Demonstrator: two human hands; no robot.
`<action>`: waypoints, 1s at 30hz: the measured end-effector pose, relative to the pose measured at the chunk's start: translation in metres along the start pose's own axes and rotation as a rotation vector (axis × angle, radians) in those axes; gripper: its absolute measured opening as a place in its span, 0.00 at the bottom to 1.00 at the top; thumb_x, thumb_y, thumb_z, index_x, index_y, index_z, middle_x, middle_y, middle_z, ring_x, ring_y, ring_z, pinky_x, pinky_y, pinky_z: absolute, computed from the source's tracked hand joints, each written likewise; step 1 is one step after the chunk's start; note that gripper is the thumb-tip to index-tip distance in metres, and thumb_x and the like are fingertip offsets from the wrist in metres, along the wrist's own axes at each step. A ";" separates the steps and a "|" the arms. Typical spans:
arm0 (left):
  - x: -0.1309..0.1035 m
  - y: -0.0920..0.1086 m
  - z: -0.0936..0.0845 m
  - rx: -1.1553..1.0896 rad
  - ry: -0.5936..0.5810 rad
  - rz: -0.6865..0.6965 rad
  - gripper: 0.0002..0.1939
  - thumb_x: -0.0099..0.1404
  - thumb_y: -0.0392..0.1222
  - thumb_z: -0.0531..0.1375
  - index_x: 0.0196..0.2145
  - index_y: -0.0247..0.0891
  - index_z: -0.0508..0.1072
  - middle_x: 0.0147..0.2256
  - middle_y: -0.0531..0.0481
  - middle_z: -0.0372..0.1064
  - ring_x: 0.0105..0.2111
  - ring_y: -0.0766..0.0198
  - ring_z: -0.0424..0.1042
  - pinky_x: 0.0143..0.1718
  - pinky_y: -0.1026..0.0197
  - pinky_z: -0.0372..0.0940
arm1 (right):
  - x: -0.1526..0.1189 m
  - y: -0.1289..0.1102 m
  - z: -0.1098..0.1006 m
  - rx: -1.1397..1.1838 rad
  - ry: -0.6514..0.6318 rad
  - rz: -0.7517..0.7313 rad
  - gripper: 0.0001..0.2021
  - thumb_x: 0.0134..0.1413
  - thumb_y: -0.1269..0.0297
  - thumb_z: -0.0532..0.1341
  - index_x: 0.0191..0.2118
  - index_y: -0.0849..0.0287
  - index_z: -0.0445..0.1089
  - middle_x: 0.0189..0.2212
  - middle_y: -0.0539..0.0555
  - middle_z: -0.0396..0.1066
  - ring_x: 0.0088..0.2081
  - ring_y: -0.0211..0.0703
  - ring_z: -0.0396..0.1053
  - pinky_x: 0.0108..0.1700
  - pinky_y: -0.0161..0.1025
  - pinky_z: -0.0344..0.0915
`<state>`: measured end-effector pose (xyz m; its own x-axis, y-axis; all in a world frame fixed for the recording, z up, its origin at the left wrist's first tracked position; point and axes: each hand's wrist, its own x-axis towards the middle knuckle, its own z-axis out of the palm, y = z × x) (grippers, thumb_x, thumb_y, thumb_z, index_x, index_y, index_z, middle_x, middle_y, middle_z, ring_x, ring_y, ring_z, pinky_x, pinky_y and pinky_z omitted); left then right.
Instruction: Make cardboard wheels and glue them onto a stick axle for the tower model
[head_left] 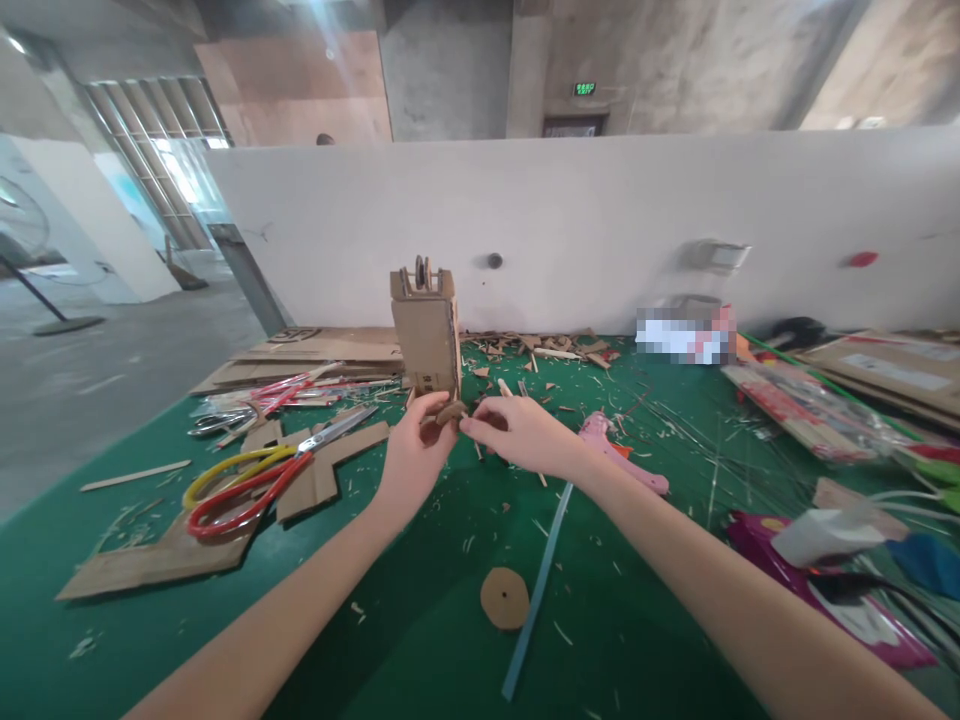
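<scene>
Near the middle of the green table, my left hand (415, 452) pinches a small brown cardboard piece (450, 412). My right hand (517, 430) has its fingertips pressed together at the right edge of that same piece. Just behind my hands stands an upright cardboard box tower (426, 340) with small discs mounted between its top flaps. Closer to me lies a flat cardboard disc (505, 598) with a small hole in its centre, and a light blue strip (541, 600) touches its right side.
Scissors with red and yellow handles (247, 488) lie on cardboard scraps (169, 556) at the left. A pink glue gun (626, 462) is beyond my right forearm. A purple packet (757, 545), cables and a white plug (825, 535) are at the right; a white partition (570, 230) stands behind.
</scene>
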<state>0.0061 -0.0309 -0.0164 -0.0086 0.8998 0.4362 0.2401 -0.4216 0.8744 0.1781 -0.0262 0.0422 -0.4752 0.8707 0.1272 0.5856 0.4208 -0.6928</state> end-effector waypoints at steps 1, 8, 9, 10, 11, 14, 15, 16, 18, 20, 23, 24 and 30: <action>0.000 -0.001 -0.001 0.064 -0.009 0.045 0.14 0.62 0.41 0.59 0.45 0.38 0.68 0.44 0.44 0.72 0.42 0.58 0.74 0.43 0.55 0.70 | -0.003 0.000 0.005 0.010 0.003 0.003 0.17 0.61 0.51 0.54 0.29 0.59 0.68 0.24 0.51 0.71 0.24 0.36 0.66 0.26 0.33 0.57; -0.012 -0.006 -0.002 0.405 -0.077 0.445 0.11 0.62 0.31 0.54 0.43 0.39 0.67 0.48 0.44 0.72 0.49 0.58 0.72 0.49 0.54 0.68 | -0.019 0.014 0.034 0.287 0.039 0.079 0.08 0.60 0.62 0.53 0.34 0.57 0.66 0.22 0.48 0.67 0.21 0.37 0.65 0.20 0.32 0.61; -0.013 -0.007 -0.003 0.448 -0.114 0.489 0.11 0.63 0.30 0.54 0.43 0.39 0.66 0.50 0.43 0.71 0.51 0.58 0.71 0.51 0.54 0.68 | -0.022 0.015 0.035 0.311 0.049 0.057 0.07 0.59 0.62 0.54 0.35 0.57 0.66 0.23 0.48 0.67 0.21 0.37 0.65 0.20 0.32 0.61; -0.015 -0.008 -0.004 0.488 -0.153 0.520 0.12 0.63 0.31 0.53 0.44 0.39 0.66 0.51 0.43 0.70 0.52 0.58 0.71 0.51 0.54 0.67 | -0.025 0.016 0.035 0.312 0.068 0.028 0.06 0.59 0.62 0.55 0.35 0.57 0.66 0.23 0.48 0.66 0.23 0.37 0.65 0.20 0.32 0.62; -0.015 -0.009 -0.005 0.519 -0.183 0.538 0.12 0.64 0.31 0.53 0.45 0.39 0.65 0.52 0.42 0.70 0.52 0.57 0.71 0.51 0.53 0.68 | -0.027 0.017 0.035 0.294 0.095 0.001 0.06 0.58 0.62 0.55 0.34 0.57 0.67 0.24 0.48 0.66 0.24 0.38 0.66 0.21 0.32 0.62; -0.016 -0.011 -0.006 0.547 -0.222 0.527 0.12 0.66 0.34 0.53 0.47 0.39 0.65 0.52 0.41 0.71 0.50 0.57 0.72 0.48 0.53 0.70 | -0.031 0.017 0.035 0.258 0.137 0.001 0.07 0.58 0.64 0.55 0.30 0.57 0.66 0.22 0.48 0.66 0.24 0.37 0.66 0.22 0.33 0.63; -0.016 -0.011 -0.006 0.531 -0.209 0.494 0.11 0.66 0.35 0.53 0.47 0.39 0.65 0.51 0.41 0.72 0.50 0.56 0.73 0.48 0.53 0.70 | -0.031 0.016 0.035 0.299 0.117 0.026 0.09 0.58 0.64 0.54 0.29 0.58 0.66 0.22 0.49 0.66 0.23 0.37 0.66 0.22 0.33 0.64; -0.015 -0.010 -0.006 0.504 -0.176 0.446 0.11 0.66 0.36 0.54 0.46 0.39 0.66 0.50 0.41 0.72 0.49 0.56 0.73 0.47 0.53 0.71 | -0.031 0.016 0.036 0.368 0.083 0.061 0.10 0.59 0.63 0.54 0.28 0.58 0.65 0.22 0.49 0.66 0.22 0.36 0.66 0.22 0.33 0.65; -0.010 -0.009 -0.008 0.413 -0.069 0.311 0.09 0.66 0.40 0.55 0.44 0.39 0.67 0.47 0.41 0.74 0.47 0.55 0.75 0.45 0.52 0.72 | -0.031 0.017 0.037 0.531 -0.005 0.144 0.10 0.59 0.63 0.53 0.28 0.59 0.65 0.23 0.49 0.66 0.22 0.36 0.68 0.23 0.33 0.67; -0.003 -0.007 -0.011 0.250 0.027 0.151 0.09 0.65 0.45 0.57 0.41 0.38 0.66 0.44 0.41 0.75 0.44 0.54 0.76 0.42 0.52 0.73 | -0.031 0.020 0.037 0.563 -0.066 0.206 0.09 0.60 0.64 0.52 0.31 0.60 0.65 0.24 0.50 0.67 0.23 0.37 0.70 0.24 0.33 0.67; 0.006 -0.005 -0.014 -0.084 0.031 -0.063 0.15 0.63 0.48 0.60 0.41 0.37 0.63 0.42 0.41 0.73 0.41 0.53 0.77 0.37 0.51 0.75 | -0.034 0.024 0.035 0.123 -0.041 0.141 0.12 0.62 0.66 0.50 0.32 0.60 0.68 0.27 0.53 0.71 0.26 0.40 0.72 0.28 0.37 0.67; 0.008 -0.005 -0.013 -0.169 0.014 -0.118 0.16 0.62 0.48 0.60 0.42 0.36 0.63 0.43 0.41 0.73 0.40 0.53 0.77 0.37 0.51 0.75 | -0.035 0.024 0.033 -0.115 -0.022 0.094 0.13 0.63 0.65 0.50 0.32 0.60 0.69 0.28 0.55 0.73 0.28 0.43 0.73 0.30 0.39 0.67; 0.001 0.001 -0.004 -0.318 -0.080 -0.253 0.17 0.60 0.47 0.60 0.43 0.34 0.68 0.44 0.42 0.70 0.45 0.51 0.75 0.42 0.48 0.74 | -0.051 0.001 0.004 -0.876 -0.034 0.022 0.14 0.62 0.58 0.55 0.40 0.62 0.73 0.39 0.63 0.75 0.44 0.61 0.72 0.37 0.48 0.68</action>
<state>0.0022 -0.0304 -0.0144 0.0498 0.9802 0.1917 -0.0714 -0.1880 0.9796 0.2002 -0.0713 0.0321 -0.4689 0.8788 0.0887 0.8819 0.4603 0.1018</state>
